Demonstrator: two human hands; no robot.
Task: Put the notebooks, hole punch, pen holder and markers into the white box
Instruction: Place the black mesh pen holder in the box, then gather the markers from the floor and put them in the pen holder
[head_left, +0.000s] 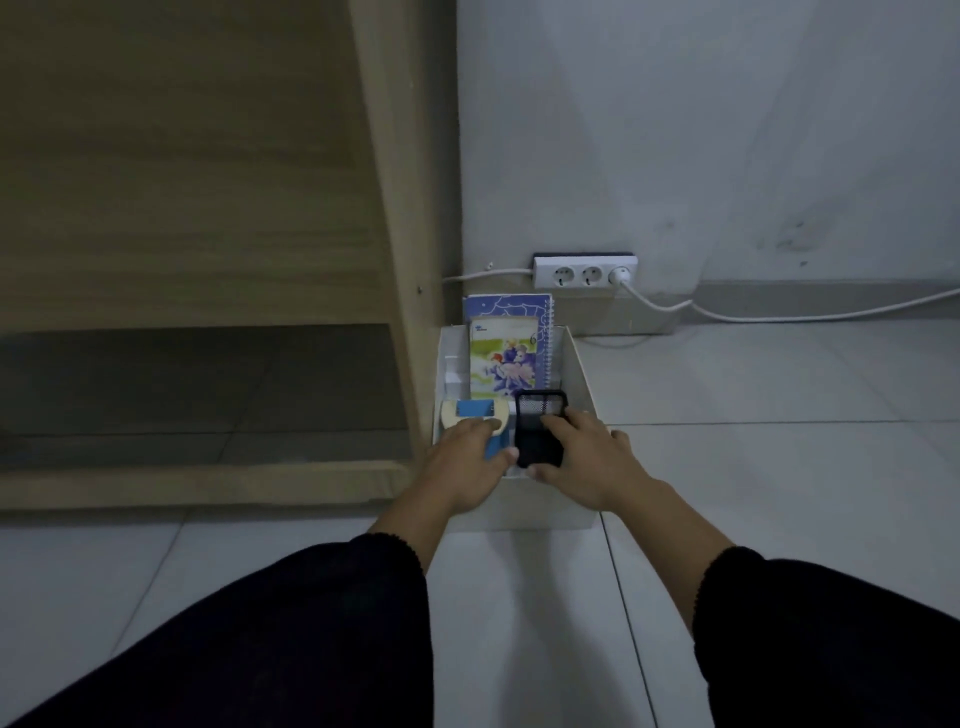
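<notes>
The white box (579, 374) stands on the floor beside a wooden desk leg. Two notebooks lean upright at its far end: a blue spiral one (511, 309) behind a smaller one with a cartoon cover (503, 358). My left hand (467, 460) grips the blue and cream hole punch (470, 413) at the box's near left. My right hand (584, 462) grips the black mesh pen holder (539, 421), which sits in the box's near right part next to the punch. No markers show.
A wooden desk side panel (400, 208) rises directly left of the box. A white power strip (584, 271) sits against the wall behind it, with cables (779, 314) running along the tiled floor to the right.
</notes>
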